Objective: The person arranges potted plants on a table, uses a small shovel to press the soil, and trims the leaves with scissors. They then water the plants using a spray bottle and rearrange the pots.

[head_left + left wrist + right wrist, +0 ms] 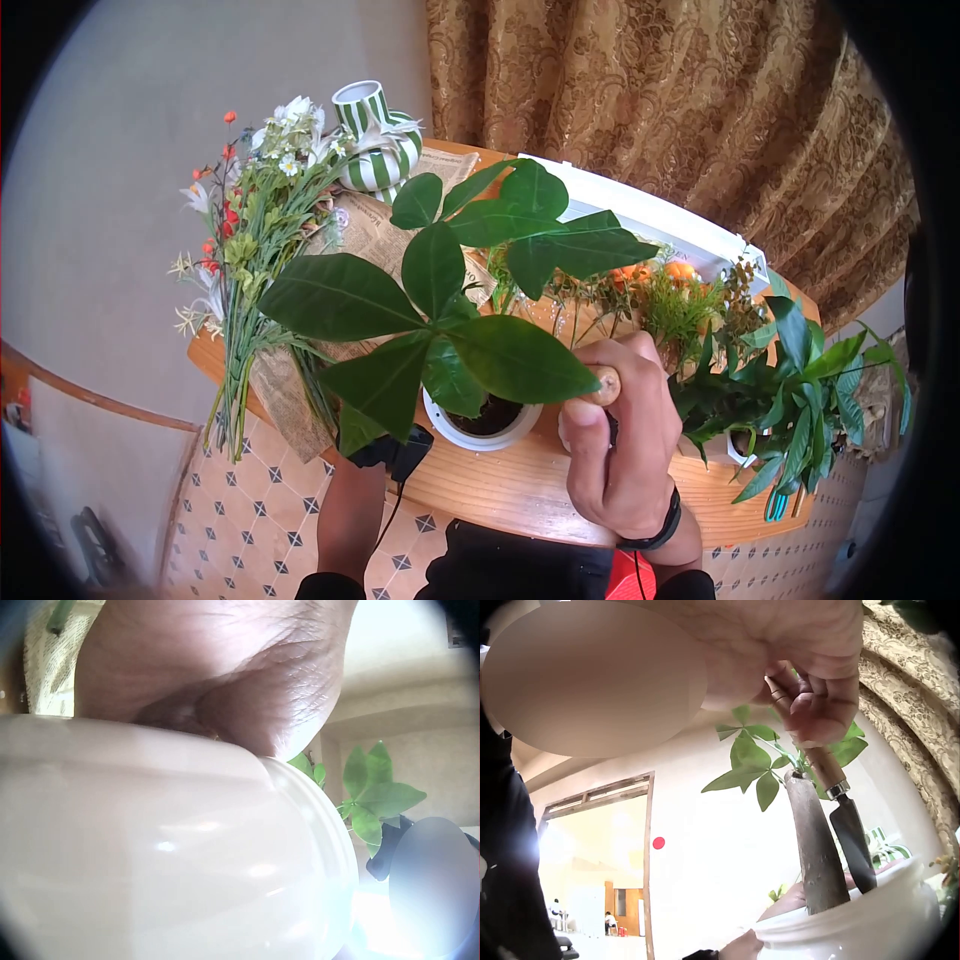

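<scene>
A green-leaved potted plant (pixel 435 325) with a thick woody trunk (pixel 816 851) stands in a white flower pot (pixel 485 446) at the table's front. My right hand (pixel 630 430) grips the wooden handle of a small garden trowel (pixel 827 771) to the right of the trunk. Its dark blade points down inside the pot rim, close beside the trunk; the tip is hidden by the rim. My left hand (pixel 217 667) holds the pot's side, palm against the wall near the rim. Leaves cover most of that hand in the head view.
Left on the wooden table (pixel 520 500) lie cut flowers (pixel 260 225) on printed brown paper (pixel 370 240), with a green-striped vase (pixel 380 165) behind. A long white box (pixel 650 210) stands at the back. Orange flowers (pixel 680 271) and another leafy plant (pixel 800 400) occupy the right.
</scene>
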